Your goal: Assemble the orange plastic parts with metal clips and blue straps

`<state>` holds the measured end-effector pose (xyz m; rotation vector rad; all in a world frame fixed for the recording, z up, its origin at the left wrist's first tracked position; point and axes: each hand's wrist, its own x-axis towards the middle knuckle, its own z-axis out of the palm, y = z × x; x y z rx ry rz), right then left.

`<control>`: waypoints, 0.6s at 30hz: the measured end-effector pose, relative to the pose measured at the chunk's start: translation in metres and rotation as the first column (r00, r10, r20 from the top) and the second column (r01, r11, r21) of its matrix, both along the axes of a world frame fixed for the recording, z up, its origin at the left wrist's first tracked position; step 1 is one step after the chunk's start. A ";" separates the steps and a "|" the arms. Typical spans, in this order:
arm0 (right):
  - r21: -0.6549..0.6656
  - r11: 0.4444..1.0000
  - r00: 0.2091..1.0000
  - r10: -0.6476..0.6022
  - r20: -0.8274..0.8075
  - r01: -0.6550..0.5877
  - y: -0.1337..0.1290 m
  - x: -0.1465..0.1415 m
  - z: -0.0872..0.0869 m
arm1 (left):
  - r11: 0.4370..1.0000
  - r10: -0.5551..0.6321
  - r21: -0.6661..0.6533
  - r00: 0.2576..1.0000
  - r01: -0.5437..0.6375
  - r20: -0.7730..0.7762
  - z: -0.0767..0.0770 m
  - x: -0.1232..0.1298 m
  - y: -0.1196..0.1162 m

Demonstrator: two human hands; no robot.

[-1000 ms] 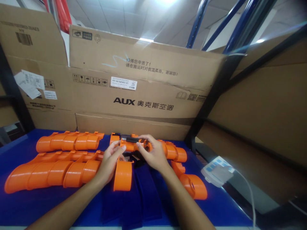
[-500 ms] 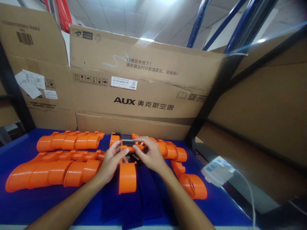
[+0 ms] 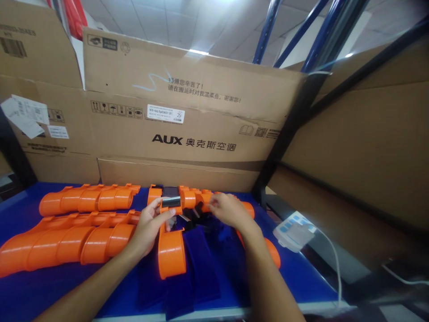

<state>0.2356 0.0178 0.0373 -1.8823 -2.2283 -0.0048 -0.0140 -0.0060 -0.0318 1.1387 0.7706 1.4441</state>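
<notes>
My left hand (image 3: 151,225) is closed around an orange plastic piece (image 3: 171,210) near the middle of the table. A dark, shiny strip (image 3: 171,202) lies across the top of that piece. Just below the hand is an orange ring-shaped section (image 3: 172,255), which may belong to the same piece. My right hand (image 3: 228,209) is apart from it, over the orange parts at right, its fingers curled together. Whatever those fingers hold, if anything, is hidden. Between the hands lie small black and silvery pieces (image 3: 189,219).
Two rows of nested orange parts, a rear row (image 3: 87,199) and a front row (image 3: 67,243), lie at left on the blue table (image 3: 120,290). Dark blue bags (image 3: 201,268) lie in front. A white box with a cable (image 3: 295,230) is at right. Cardboard (image 3: 201,120) stands behind.
My right hand has let go of the orange piece and moved right. My left hand still holds the piece. The view has shifted slightly, so the scene sits further left.
</notes>
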 end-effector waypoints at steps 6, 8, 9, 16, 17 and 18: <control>-0.232 0.962 0.974 -0.098 0.202 0.144 0.004 0.005 -0.007 | 1.000 0.004 -0.006 1.000 -0.004 -0.014 -0.001 -0.001 0.000; -0.261 0.950 0.967 -0.115 0.227 0.174 0.006 0.006 -0.009 | 1.000 0.004 -0.010 1.000 -0.004 -0.013 -0.001 -0.002 0.000; -0.274 0.943 0.963 -0.124 0.238 0.189 0.007 0.006 -0.009 | 1.000 0.002 -0.013 1.000 -0.002 -0.013 -0.001 -0.002 0.000; -0.358 0.905 0.953 -0.136 0.269 0.230 0.015 0.005 -0.017 | 1.000 -0.005 -0.004 1.000 0.005 -0.020 -0.001 -0.002 0.001; -0.368 0.901 0.954 -0.134 0.268 0.230 0.016 0.005 -0.018 | 1.000 0.000 -0.002 1.000 0.000 -0.022 -0.001 -0.002 0.001; -0.374 0.899 0.955 -0.133 0.265 0.229 0.017 0.005 -0.019 | 1.000 0.004 -0.001 1.000 -0.004 -0.023 0.000 -0.002 0.001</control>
